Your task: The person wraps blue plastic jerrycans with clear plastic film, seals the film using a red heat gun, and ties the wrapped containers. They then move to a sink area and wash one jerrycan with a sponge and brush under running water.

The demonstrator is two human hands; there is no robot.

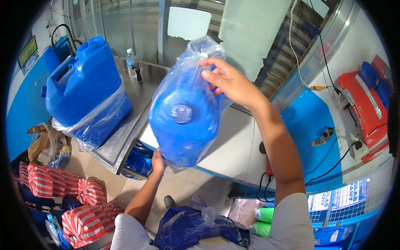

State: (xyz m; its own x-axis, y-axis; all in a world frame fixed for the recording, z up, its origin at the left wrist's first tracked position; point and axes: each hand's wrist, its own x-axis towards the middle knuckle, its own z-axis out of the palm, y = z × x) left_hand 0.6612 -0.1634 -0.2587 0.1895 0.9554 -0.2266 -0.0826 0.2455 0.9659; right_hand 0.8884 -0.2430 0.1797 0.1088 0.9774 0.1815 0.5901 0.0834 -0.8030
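Note:
A blue plastic jug point(184, 134) inside a clear plastic bag point(200, 53) is tilted over the edge of the white tiled counter point(229, 147). Its round ribbed cap point(181, 113) faces me through the film. My left hand point(158, 163) holds the jug low on its left side, most of the fingers hidden behind it. At the top of the bag is my right hand point(229, 81), thumb and index finger slightly parted against the film; whether it grips the plastic is unclear. Left of them, a second blue jug point(90, 84), wrapped around its lower part, stands uncapped under a stream of water.
The second jug rests on a stainless steel counter point(120, 153). Behind it stands a small clear bottle point(130, 61). Red-and-white striped bundles point(84, 225) lie lower left. Wall cords and a red pack point(362, 97) are at right. Large blue bottles point(136, 161) sit under the counter.

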